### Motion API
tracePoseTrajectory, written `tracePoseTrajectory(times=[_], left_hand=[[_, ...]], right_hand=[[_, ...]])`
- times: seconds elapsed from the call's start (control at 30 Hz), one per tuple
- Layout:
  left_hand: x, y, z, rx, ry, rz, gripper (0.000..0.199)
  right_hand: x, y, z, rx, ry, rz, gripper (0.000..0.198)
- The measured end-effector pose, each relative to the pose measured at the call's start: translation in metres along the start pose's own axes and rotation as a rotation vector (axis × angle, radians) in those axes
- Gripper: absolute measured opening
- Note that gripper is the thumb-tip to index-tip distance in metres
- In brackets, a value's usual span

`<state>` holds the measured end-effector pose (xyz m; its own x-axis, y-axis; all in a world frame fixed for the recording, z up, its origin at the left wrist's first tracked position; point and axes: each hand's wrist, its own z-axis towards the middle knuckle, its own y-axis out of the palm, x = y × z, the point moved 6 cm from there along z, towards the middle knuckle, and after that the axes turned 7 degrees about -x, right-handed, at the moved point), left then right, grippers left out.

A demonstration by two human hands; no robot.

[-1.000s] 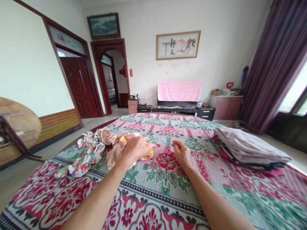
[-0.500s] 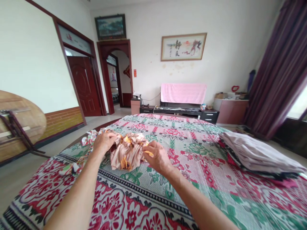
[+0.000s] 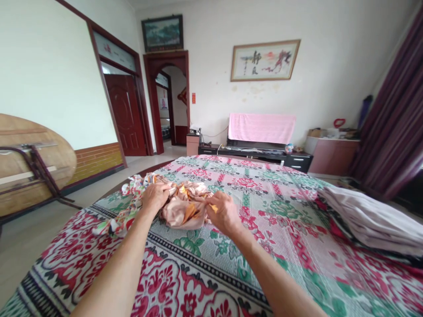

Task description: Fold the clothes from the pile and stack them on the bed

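A crumpled piece of shiny beige-and-orange patterned clothing lies bunched on the flowered cloth that covers the table. Its exact kind is hidden by the folds. On its left side my left hand pinches the fabric between thumb and fingers. My right hand is closed on its right edge, where an orange bit shows at the fingers. Behind and beside my left forearm rests a second crumpled cloth, white with a colourful print.
To the right is a stack of folded clothes, a pale one on top. Beyond the table a low black cabinet carries a screen under a pink towel. A round folded tabletop leans at the left wall.
The view has turned slightly left, so everything sits further right. My right hand has closed more tightly on the fabric, and the clothing's folds have shifted between my hands.
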<state>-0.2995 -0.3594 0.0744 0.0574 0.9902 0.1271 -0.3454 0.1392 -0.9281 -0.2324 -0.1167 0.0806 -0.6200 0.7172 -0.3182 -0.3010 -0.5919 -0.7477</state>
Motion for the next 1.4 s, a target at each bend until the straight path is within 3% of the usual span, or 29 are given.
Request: tracePoseTrajectory(times=[0.1,0.2,0.43,0.57,0.67,0.77,0.93,1.03,1.2,1.4], left_hand=[[0.024,-0.007,0.001,0.009,0.073,-0.074,0.036],[0.050,-0.009,-0.001,-0.006,0.127,-0.130,0.037],[0.082,0.001,-0.010,-0.103,0.228,-0.114,0.035],[0.091,0.006,-0.015,-0.124,0.225,-0.068,0.035],[0.099,0.012,-0.018,-0.138,0.262,-0.044,0.035],[0.103,0.020,-0.019,-0.175,0.302,-0.014,0.034],[0.107,0.026,-0.018,-0.182,0.331,0.018,0.037],[0.108,0.027,-0.017,-0.175,0.349,0.041,0.037],[0.109,0.032,-0.014,-0.184,0.386,0.063,0.040],[0.110,0.035,-0.013,-0.193,0.404,0.074,0.040]], right_hand=[[0.041,-0.033,0.004,0.137,0.244,0.151,0.022],[0.081,-0.058,-0.002,0.190,0.463,0.239,0.024],[0.151,-0.107,-0.043,0.542,0.793,0.207,0.040],[0.171,-0.109,-0.050,0.388,0.895,0.101,0.035],[0.169,-0.101,-0.044,0.257,0.881,0.030,0.031],[0.151,-0.092,-0.039,0.226,0.818,-0.006,0.031],[0.100,-0.075,-0.044,0.143,0.476,-0.034,0.025],[0.079,-0.068,-0.061,0.020,0.356,-0.149,0.022],[0.079,-0.059,-0.087,-0.103,0.340,-0.190,0.042],[0.092,-0.046,-0.098,-0.104,0.353,-0.203,0.028]])
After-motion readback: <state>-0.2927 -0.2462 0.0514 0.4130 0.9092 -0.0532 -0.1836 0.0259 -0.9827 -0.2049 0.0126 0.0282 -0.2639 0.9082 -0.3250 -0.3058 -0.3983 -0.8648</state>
